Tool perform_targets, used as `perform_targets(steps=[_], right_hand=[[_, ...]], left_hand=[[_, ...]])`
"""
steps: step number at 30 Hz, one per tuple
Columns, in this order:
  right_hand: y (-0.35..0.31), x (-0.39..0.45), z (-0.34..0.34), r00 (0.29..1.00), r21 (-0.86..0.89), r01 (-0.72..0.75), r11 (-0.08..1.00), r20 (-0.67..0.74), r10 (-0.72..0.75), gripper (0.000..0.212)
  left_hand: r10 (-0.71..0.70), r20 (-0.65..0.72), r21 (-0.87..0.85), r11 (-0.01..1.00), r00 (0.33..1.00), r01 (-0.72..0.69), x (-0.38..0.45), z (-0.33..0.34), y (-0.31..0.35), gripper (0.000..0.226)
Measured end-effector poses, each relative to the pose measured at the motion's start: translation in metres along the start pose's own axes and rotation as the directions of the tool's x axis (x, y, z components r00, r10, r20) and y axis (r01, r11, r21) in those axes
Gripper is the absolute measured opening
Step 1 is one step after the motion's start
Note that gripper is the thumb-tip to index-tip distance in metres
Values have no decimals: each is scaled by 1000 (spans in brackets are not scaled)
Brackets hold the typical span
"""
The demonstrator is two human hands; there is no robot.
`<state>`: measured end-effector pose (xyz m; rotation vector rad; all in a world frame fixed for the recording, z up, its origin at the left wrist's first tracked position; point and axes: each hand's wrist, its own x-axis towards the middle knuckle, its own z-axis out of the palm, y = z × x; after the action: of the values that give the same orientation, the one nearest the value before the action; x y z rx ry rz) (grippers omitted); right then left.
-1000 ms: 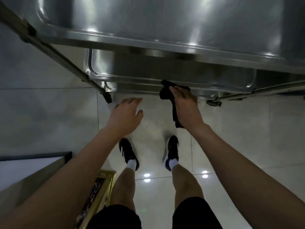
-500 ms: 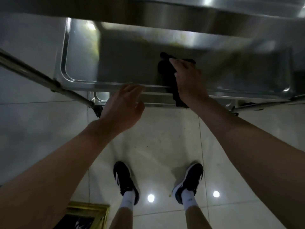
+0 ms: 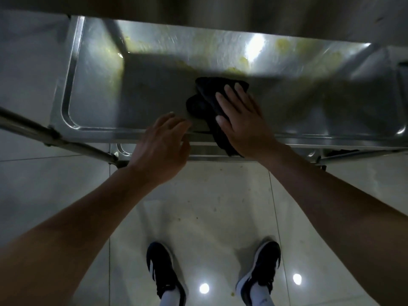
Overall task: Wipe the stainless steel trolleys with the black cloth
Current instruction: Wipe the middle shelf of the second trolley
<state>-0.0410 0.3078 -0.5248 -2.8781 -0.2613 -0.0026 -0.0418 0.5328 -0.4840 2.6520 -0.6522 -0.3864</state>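
Observation:
A stainless steel trolley shelf [image 3: 110, 89] with a raised rim fills the upper half of the head view; yellowish smears mark its far part. The black cloth [image 3: 205, 100] lies crumpled on the shelf near its front edge, one end hanging over the rim. My right hand [image 3: 240, 120] lies flat on the cloth with straight, spread fingers and presses it onto the steel. My left hand [image 3: 163, 146] hovers over the front rim just left of the cloth, fingers loosely bent, holding nothing.
A steel frame bar [image 3: 55, 138] runs diagonally at the left. A lower shelf edge [image 3: 198, 151] shows beneath the front rim. An upper shelf [image 3: 220, 7] overhangs at the top. My two feet in dark shoes [image 3: 163, 270] stand on pale floor tiles [image 3: 209, 206].
My right hand has pushed the cloth from the front rim farther onto the shelf and flattened on it. My left hand followed up to the rim. The view has moved closer to the shelf.

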Motion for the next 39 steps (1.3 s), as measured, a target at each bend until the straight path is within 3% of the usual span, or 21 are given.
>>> perform_targets(steps=[6,18,26,32,39], right_hand=[[-10,25,9,997,-247,59,967,53,-48,60],[5,87,11,989,-72,-78,994,122,87,64],[47,63,-1,981,-68,-148,987,117,155,63],[99,31,-18,970,-73,-203,977,123,210,63],[161,-4,-38,959,-79,-239,968,134,248,63]], left_hand=[[32,0,32,999,999,-32,14,4,0,40],[42,-91,44,998,995,-39,43,9,6,32],[9,-58,55,998,998,-6,62,18,36,46],[86,-65,96,992,994,-80,80,35,76,39],[148,-37,123,982,988,-142,105,61,138,47]])
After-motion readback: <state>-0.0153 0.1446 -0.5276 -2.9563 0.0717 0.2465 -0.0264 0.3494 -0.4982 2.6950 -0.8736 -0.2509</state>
